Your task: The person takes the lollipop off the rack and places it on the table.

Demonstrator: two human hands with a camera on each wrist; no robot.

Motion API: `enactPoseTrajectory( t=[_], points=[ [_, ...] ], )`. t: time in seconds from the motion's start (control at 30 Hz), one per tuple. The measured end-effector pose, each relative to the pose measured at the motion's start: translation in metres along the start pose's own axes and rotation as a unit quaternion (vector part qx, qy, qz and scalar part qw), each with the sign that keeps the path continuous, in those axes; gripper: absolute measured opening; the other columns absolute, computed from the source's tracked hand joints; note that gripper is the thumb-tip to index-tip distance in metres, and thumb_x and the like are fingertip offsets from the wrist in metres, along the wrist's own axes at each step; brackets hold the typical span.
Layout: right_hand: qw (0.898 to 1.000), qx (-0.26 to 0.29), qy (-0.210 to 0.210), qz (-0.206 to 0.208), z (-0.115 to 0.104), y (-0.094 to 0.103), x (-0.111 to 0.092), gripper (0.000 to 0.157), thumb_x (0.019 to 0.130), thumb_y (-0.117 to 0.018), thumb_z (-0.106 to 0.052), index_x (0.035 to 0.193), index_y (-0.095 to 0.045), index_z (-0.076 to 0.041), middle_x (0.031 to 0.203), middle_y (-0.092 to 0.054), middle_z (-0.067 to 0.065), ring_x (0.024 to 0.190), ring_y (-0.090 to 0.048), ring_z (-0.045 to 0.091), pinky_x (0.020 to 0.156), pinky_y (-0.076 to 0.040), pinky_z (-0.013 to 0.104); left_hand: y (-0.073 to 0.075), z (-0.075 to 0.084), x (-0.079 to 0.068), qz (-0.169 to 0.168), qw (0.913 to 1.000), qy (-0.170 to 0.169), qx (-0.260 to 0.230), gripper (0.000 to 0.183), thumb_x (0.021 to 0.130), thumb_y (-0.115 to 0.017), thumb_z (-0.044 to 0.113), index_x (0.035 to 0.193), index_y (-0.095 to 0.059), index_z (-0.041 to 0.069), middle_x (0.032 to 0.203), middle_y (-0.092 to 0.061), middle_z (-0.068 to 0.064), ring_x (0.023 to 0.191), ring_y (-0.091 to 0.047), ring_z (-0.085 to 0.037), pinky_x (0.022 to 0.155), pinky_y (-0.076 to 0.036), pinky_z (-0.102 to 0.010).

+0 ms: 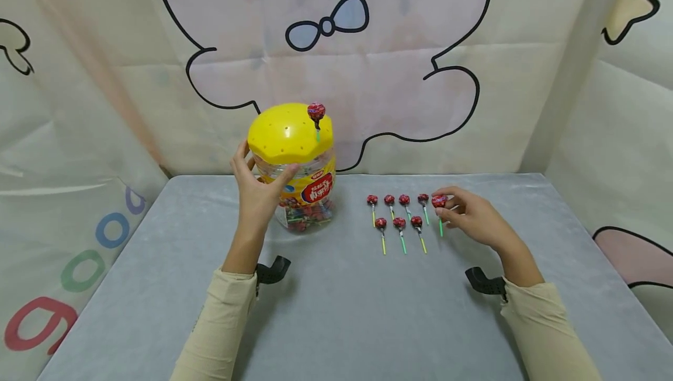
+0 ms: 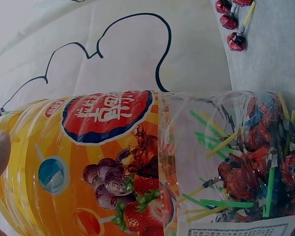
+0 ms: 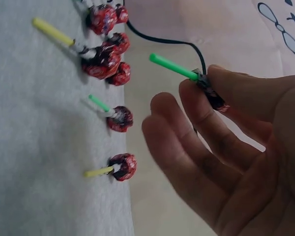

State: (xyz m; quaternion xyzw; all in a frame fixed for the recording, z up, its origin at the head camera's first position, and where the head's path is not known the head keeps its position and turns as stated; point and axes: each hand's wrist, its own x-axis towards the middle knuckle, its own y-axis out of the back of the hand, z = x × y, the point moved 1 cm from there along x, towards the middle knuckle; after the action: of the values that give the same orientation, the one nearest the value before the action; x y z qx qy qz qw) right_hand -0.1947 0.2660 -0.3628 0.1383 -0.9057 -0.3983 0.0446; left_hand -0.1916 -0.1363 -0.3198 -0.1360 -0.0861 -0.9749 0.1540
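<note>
At the table's back left, my left hand (image 1: pixel 260 197) holds a clear plastic candy jar (image 1: pixel 318 189) just below its yellow lid (image 1: pixel 286 132), thumb in front and fingers around the far side. One lollipop (image 1: pixel 316 112) stands upright in the lid's edge. Through the jar's clear lower wall, wrapped lollipops (image 2: pixel 241 179) with green and yellow sticks show. My right hand (image 1: pixel 478 217) pinches a red-wrapped lollipop (image 1: pixel 439 201) between thumb and index finger. Its green stick (image 3: pixel 174 67) juts out free, while the other fingers stay loosely bent.
Several lollipops (image 1: pixel 399 223) lie in two rows left of my right hand, heads toward the back. Small holes dot the yellow lid. A grey cloth (image 1: pixel 368 311) covers the table, and a printed curtain (image 1: pixel 389 94) hangs behind it. Black wrist mounts (image 1: pixel 273 270) stick out from both sleeves.
</note>
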Motion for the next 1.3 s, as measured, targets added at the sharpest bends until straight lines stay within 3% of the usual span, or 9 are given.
enactPoseTrajectory(
  t=[0.13, 0.4, 0.67, 1.3],
  points=[
    [1.000, -0.027, 0.004, -0.009, 0.004, -0.001, 0.003, 0.041, 0.099, -0.063, -0.024, 0.136, -0.055, -0.008, 0.103, -0.072, 0.017, 0.084, -0.071, 0.024, 0.070, -0.050, 0.033, 0.001, 0.000, 0.000, 0.002, 1.0000, -0.005, -0.002, 0.092, 0.085, -0.078, 0.040, 0.154, -0.018, 0.030, 0.159, -0.012, 0.002, 0.145, -0.022, -0.024, 0.113, -0.036, -0.055],
    [0.999, -0.040, 0.018, -0.010, 0.016, -0.008, 0.009, 0.042, 0.095, -0.067, -0.016, 0.134, -0.057, -0.004, 0.097, -0.074, 0.013, 0.084, -0.065, 0.017, 0.070, -0.047, 0.032, 0.000, -0.001, 0.001, 0.001, 1.0000, 0.002, -0.006, 0.094, 0.084, -0.078, 0.042, 0.154, -0.017, 0.031, 0.160, -0.010, 0.003, 0.145, -0.020, -0.024, 0.114, -0.036, -0.055],
    [0.998, -0.063, -0.008, -0.030, 0.025, -0.017, 0.016, 0.039, 0.094, -0.068, -0.020, 0.129, -0.062, -0.004, 0.091, -0.073, 0.008, 0.079, -0.060, 0.015, 0.061, -0.045, 0.030, 0.000, 0.001, 0.000, 0.001, 1.0000, 0.007, -0.007, 0.093, 0.085, -0.078, 0.040, 0.154, -0.017, 0.031, 0.160, -0.010, 0.003, 0.146, -0.020, -0.024, 0.114, -0.035, -0.054],
    [0.993, -0.095, -0.025, -0.058, 0.029, -0.024, 0.022, 0.039, 0.094, -0.069, -0.023, 0.127, -0.066, -0.003, 0.094, -0.074, 0.010, 0.081, -0.059, 0.016, 0.062, -0.042, 0.028, 0.000, 0.000, 0.000, 0.001, 1.0000, -0.002, -0.007, 0.090, 0.086, -0.077, 0.038, 0.153, -0.018, 0.031, 0.159, -0.011, 0.004, 0.146, -0.021, -0.023, 0.114, -0.035, -0.056]
  ],
)
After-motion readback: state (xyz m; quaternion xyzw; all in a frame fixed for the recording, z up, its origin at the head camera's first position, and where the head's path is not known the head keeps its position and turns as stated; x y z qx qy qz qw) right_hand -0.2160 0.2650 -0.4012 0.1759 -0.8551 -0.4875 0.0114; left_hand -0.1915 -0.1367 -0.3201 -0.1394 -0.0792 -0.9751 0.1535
